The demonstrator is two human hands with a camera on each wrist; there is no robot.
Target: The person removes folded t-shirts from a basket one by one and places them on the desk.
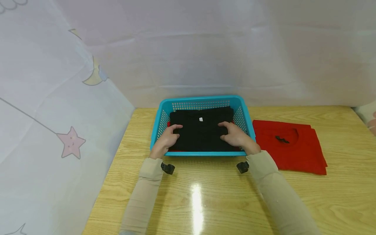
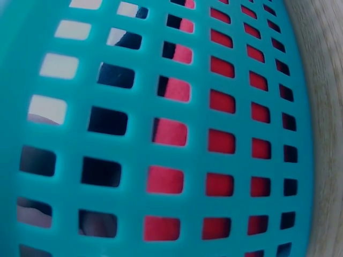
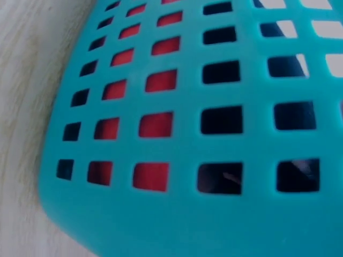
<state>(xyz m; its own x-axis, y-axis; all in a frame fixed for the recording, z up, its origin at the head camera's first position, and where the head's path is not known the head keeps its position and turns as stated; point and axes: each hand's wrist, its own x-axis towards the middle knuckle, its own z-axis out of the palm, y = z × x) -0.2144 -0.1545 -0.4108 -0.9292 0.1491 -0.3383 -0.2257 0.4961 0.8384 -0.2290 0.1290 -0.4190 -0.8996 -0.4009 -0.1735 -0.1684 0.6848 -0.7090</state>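
A folded black garment (image 1: pixel 202 133) with a small white label lies in a blue plastic basket (image 1: pixel 199 153), over red fabric (image 1: pixel 177 150) that shows at its edges. Over the garment's left end, my left hand (image 1: pixel 169 136) reaches in across the front rim, thumb and forefinger apart on the black cloth. My right hand (image 1: pixel 235 135) lies the same way at the right end. Both wrist views look through the basket's slotted wall (image 2: pixel 198 152), where black cloth (image 3: pixel 221 119) sits above a red layer (image 3: pixel 155 124). The other fingers of both hands are largely hidden.
A folded red garment (image 1: pixel 289 147) with a small dark print lies on the wooden table (image 1: pixel 188 195), right of the basket. Behind the basket hangs a pale sheet (image 1: pixel 194 65). Another pale sheet with a pink star (image 1: pixel 71 142) bounds the table's left side.
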